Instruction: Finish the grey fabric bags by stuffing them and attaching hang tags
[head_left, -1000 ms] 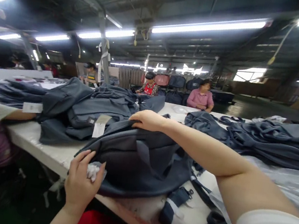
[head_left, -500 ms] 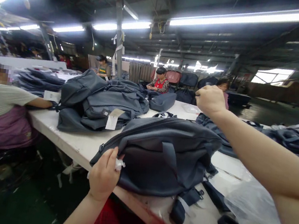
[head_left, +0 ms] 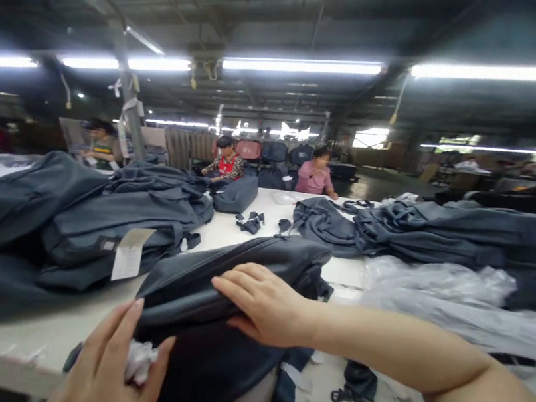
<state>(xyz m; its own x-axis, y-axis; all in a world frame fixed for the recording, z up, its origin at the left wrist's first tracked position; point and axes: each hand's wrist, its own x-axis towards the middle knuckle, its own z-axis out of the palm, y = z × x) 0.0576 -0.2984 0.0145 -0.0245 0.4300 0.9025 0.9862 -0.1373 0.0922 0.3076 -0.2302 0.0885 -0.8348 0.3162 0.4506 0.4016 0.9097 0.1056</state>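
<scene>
A dark blue duffel bag lies in front of me at the table's near edge, tilted towards me. My right hand rests flat on its upper side, fingers stretched out and together, with nothing in it. At the bag's left end is my left hand, thumb and fingers apart. Between them sits a crumpled white piece, plastic or paper; I cannot tell which. Right of the bag are a rolled dark strap with a white band and another strap bundle with black hooks.
Several dark blue bags are heaped on the left, one with a paper tag. More dark bags and clear plastic bags cover the right side. Small black straps lie mid-table. Co-workers sit across the table.
My view has swung right. My right hand has come down from above the table onto the bag and opened. My left hand's fingers have spread at the bag's end, the white piece still in it.
</scene>
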